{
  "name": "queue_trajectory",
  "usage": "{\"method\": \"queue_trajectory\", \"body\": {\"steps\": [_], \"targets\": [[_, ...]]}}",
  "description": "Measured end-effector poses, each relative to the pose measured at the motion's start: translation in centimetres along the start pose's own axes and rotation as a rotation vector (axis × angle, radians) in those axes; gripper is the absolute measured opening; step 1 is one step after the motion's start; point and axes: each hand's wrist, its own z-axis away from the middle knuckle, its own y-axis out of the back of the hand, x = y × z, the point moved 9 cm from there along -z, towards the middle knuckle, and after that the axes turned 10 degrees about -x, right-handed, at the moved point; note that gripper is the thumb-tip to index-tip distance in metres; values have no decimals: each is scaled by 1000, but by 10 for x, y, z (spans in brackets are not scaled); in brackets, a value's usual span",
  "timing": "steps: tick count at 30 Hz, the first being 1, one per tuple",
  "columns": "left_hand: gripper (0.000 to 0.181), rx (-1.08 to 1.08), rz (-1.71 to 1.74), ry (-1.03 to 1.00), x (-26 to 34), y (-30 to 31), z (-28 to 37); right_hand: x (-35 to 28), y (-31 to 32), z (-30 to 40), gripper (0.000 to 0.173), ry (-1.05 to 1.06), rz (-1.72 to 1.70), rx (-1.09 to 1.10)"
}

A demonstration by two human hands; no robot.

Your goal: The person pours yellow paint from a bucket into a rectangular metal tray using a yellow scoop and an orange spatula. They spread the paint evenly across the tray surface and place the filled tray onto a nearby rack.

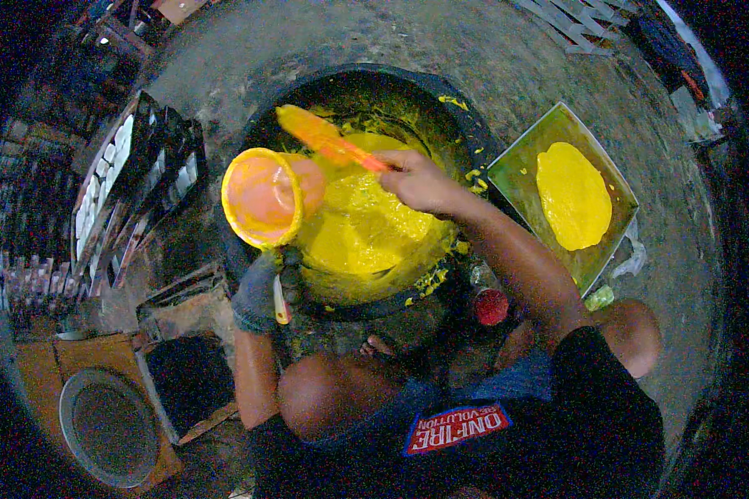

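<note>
A round dark tub (374, 78) in front of me holds a thick yellow mixture (362, 231). My left hand (259, 296), in a grey glove, grips the handle of an orange plastic dipper (265, 196). The dipper is tilted over the tub's left side; its rim is smeared yellow and its inside looks nearly bare. In my bare right hand (421, 181) is an orange spatula (331, 140), its blade coated yellow and blurred. The blade points to the upper left, above the mixture and just beyond the dipper.
At right, a square tray (509, 156) carries a yellow pool (574, 196). A jar with a red lid (491, 307) stands beside the tub. Stacked trays (137, 181) lean at left, near a dark-topped frame (190, 380) and a round basin (68, 424). Yellow splashes mark the tub's rim.
</note>
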Motion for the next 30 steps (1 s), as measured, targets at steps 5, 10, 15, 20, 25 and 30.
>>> {"method": "queue_trajectory", "body": {"steps": [5,10,15,20,25,30], "targets": [[31,14,-52,54,-1,24,-19,58,9,-40,33,78,325,-44],[24,72,-1191,-91,25,38,9,0,21,-10,32,224,165,-8],[21,-117,-1794,-121,53,24,1,36,1,-40,32,74,506,-132],[27,-61,-1509,-53,79,11,2,8,14,-21,30,302,274,-32],[30,-91,-1313,-15,76,35,6,28,1,-49,27,284,545,-62],[31,-87,-1505,149,90,18,7,-13,15,-23,26,372,350,-50]]}}
